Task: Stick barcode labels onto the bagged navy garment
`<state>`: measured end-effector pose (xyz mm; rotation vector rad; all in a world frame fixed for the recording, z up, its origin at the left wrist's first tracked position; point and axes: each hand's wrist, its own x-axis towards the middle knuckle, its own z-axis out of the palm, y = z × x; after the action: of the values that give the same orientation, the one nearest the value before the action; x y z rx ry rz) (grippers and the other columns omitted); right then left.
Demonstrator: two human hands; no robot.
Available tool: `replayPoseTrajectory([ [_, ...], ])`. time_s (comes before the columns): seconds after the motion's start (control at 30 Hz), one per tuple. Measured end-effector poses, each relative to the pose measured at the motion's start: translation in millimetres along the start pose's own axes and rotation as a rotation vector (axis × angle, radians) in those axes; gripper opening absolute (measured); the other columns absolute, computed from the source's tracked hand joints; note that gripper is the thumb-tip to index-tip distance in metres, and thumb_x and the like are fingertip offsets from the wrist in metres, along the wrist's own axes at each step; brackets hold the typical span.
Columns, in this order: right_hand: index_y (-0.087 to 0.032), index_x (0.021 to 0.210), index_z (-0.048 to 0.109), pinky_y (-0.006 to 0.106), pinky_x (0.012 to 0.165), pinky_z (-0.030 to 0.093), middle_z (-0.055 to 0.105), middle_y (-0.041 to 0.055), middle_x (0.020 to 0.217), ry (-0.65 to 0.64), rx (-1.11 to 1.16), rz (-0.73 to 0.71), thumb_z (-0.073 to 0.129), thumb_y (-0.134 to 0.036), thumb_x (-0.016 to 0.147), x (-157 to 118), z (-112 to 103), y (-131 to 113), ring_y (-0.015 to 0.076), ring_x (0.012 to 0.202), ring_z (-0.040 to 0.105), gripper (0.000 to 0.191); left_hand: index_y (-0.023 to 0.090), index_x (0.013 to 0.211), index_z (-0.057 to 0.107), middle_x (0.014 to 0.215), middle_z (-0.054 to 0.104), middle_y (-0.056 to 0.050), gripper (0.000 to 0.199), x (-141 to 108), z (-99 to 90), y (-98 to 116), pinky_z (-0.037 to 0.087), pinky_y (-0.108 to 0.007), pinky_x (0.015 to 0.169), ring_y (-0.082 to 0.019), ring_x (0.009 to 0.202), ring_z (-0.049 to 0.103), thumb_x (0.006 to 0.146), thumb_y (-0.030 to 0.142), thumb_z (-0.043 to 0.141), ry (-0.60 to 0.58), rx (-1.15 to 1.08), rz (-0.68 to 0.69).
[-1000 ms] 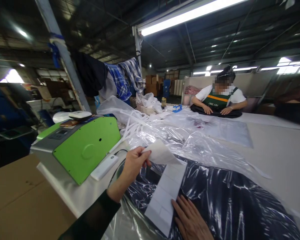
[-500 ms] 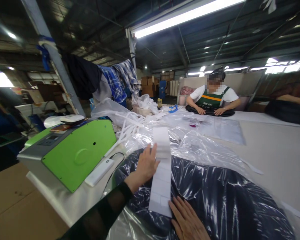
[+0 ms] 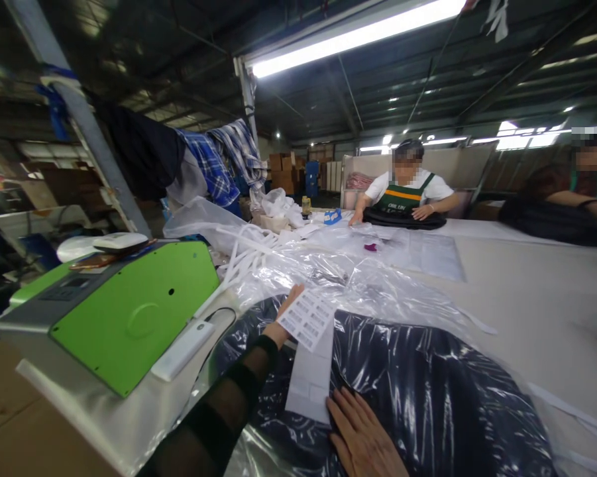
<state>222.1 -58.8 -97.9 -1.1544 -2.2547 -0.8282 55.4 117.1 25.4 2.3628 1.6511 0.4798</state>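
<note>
The label strip [image 3: 311, 381] lies on the wrapped bundle [image 3: 422, 391], its far end folded, barcodes showing, partly hiding the left hand [image 3: 287, 303], whose grip I cannot tell. The right hand [image 3: 364, 434] rests flat, fingers extended, at the strip's right edge. Film [image 3: 392, 286] crowds the bundle's far edge; the surface [image 3: 517, 285] stretches wide rightward.

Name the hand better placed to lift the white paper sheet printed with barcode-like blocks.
Left, probably: the left hand is at the sheet, partly hidden behind it. The right hand lies spread on the black plastic-wrapped bundle, farther from the sheet.
</note>
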Motion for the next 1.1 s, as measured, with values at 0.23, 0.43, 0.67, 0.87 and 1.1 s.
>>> replayPoseTrajectory([
  [0.23, -0.017, 0.119, 0.058, 0.029, 0.087, 0.049, 0.063, 0.0021, 0.118, 0.046, 0.008, 0.019, 0.047, -0.03, 0.089, 2.6, -0.3, 0.3, 0.0163, 0.11, 0.058, 0.035, 0.012, 0.09, 0.067, 0.083, 0.068, -0.005, 0.031, 27.8, 10.8, 13.1, 0.051, -0.031, 0.075, -0.02, 0.084, 0.065, 0.081, 0.041, 0.063, -0.243, -0.619, -0.023],
  [0.43, -0.022, 0.112, 0.063, 0.023, 0.081, 0.052, 0.067, -0.0017, 0.11, 0.106, -0.043, -0.047, 0.048, -0.047, 0.089, -6.0, 19.7, 4.8, 0.0137, 0.101, 0.062, 0.037, 0.011, 0.13, 0.042, 0.118, 0.06, -0.017, 0.053, 65.5, 35.5, 17.6, 0.052, -0.031, 0.078, -0.018, 0.095, 0.064, 0.095, 0.048, 0.03, -0.159, -1.009, -0.171],
  [0.67, -0.026, 0.119, 0.06, 0.023, 0.086, 0.052, 0.064, -0.0035, 0.117, 0.099, -0.138, -0.089, 0.048, -0.037, 0.09, -24.6, 47.0, 4.8, 0.0148, 0.108, 0.059, 0.033, 0.01, 0.108, 0.059, 0.101, 0.066, -0.01, 0.028, 73.1, 72.4, 6.5, 0.051, -0.04, 0.085, -0.02, 0.09, 0.064, 0.083, 0.022, 0.06, -0.19, -0.898, -0.097],
  [0.87, -0.024, 0.109, 0.064, 0.024, 0.086, 0.047, 0.068, -0.0017, 0.108, 0.1, -0.015, -0.037, 0.046, -0.048, 0.089, -4.4, 21.9, 7.0, 0.0139, 0.101, 0.061, 0.036, 0.018, 0.114, 0.063, 0.129, 0.056, -0.011, 0.055, 11.6, 37.1, 5.4, 0.026, -0.045, 0.11, -0.031, 0.125, 0.045, 0.06, 0.021, 0.075, -0.305, -0.552, 0.255],
  [1.1, -0.021, 0.113, 0.062, 0.026, 0.095, 0.041, 0.066, 0.0011, 0.113, 0.085, 0.073, 0.084, 0.049, -0.04, 0.089, 0.2, 6.0, 0.1, 0.0154, 0.108, 0.057, 0.033, 0.012, 0.133, 0.042, 0.136, 0.046, -0.022, 0.045, -60.6, 39.6, -10.0, 0.039, -0.046, 0.101, -0.032, 0.128, 0.042, 0.088, 0.011, 0.046, -0.338, 0.343, 0.724],
])
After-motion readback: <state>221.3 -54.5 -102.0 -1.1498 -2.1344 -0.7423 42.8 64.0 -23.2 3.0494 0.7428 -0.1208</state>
